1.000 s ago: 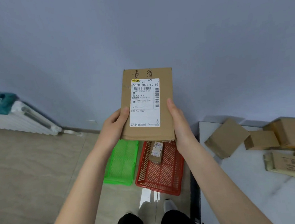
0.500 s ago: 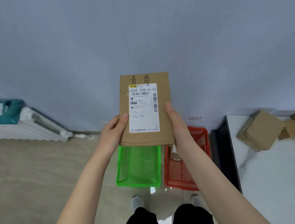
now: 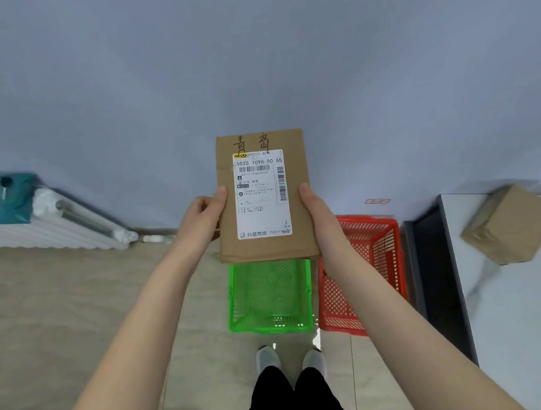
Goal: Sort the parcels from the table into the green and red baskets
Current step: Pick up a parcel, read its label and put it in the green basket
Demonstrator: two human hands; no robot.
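Both hands, left hand (image 3: 201, 217) & right hand (image 3: 321, 219), grasping a labelled cardboard parcel (image 3: 263, 199) by its sides, held up w/ the green basket (image 3: 237, 306) right below it.

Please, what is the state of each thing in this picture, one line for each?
flat parcel: held in the air, label toward the camera.
left hand: grips the parcel's left edge.
right hand: grips its right edge.
green basket: on the floor, visible part empty.
red basket: on the floor, partly hidden.
cardboard box: closed, on the table.
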